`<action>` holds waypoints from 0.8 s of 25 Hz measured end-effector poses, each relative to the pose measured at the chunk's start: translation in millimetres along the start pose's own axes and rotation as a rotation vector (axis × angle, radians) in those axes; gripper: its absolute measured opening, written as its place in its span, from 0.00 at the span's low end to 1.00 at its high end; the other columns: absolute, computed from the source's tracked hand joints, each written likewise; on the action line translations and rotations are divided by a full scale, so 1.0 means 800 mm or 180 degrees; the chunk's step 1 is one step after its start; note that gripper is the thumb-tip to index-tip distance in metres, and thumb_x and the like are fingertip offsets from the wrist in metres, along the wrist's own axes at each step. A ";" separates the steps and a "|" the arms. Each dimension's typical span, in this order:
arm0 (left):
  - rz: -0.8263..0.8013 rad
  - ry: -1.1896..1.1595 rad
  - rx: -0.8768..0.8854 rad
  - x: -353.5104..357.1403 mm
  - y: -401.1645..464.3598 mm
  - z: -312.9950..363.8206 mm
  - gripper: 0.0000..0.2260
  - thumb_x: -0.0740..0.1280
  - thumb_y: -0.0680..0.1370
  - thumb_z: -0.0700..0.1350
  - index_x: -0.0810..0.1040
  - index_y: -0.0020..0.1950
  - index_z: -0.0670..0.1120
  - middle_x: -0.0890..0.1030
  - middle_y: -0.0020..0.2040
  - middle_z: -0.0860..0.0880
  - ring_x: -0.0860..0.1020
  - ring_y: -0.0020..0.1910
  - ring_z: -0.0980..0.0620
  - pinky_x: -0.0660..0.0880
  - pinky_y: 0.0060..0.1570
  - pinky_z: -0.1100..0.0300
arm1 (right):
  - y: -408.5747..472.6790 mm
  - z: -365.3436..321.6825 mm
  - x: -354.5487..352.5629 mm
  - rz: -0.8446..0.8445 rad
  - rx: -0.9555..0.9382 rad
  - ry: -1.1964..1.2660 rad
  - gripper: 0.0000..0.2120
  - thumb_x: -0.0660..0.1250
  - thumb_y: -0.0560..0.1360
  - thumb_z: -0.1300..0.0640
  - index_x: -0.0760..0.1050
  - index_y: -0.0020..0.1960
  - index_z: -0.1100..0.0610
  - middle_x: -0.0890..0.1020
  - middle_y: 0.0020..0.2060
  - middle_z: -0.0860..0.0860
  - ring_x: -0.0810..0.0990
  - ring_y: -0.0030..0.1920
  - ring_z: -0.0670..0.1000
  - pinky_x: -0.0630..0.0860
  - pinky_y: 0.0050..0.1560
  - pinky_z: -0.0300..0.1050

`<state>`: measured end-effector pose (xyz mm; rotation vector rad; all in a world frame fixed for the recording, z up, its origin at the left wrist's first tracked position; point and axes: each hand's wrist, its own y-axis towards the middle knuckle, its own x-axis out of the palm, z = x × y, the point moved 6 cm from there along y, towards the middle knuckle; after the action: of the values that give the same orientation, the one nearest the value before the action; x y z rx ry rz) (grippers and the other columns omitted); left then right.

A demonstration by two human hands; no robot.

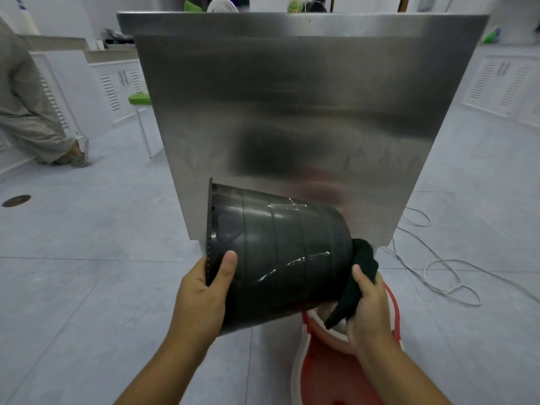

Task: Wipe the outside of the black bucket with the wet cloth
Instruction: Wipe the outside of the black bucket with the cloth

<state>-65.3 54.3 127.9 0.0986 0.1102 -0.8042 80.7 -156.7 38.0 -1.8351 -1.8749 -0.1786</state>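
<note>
Bucket point(280, 258) lies sideways before the cabinet point(292, 127), cloth point(362, 276) right.

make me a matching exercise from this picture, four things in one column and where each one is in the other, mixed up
Things:
1. bucket
2. cloth
3. red tub
4. cable

Places or states:
A. loose on the floor, right of the steel panel
B. on the floor under the right hand
C. on its side, rim gripped by the left hand
D. pressed to the bucket's base

Pairs: 1-C, 2-D, 3-B, 4-A
</note>
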 end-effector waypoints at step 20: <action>0.0057 -0.0217 -0.0151 0.029 -0.005 -0.014 0.20 0.55 0.69 0.64 0.80 0.39 0.53 0.85 0.37 0.51 0.83 0.38 0.53 0.81 0.37 0.53 | -0.121 0.035 0.096 -0.1505 -0.3584 -0.3380 0.13 0.59 0.80 0.48 0.70 0.59 0.55 0.49 0.80 0.42 0.50 0.79 0.54 0.46 0.76 0.60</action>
<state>-53.0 36.1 113.6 0.0274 0.0640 -0.7859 -16.9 -83.5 71.4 -2.3347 -3.4421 -0.6125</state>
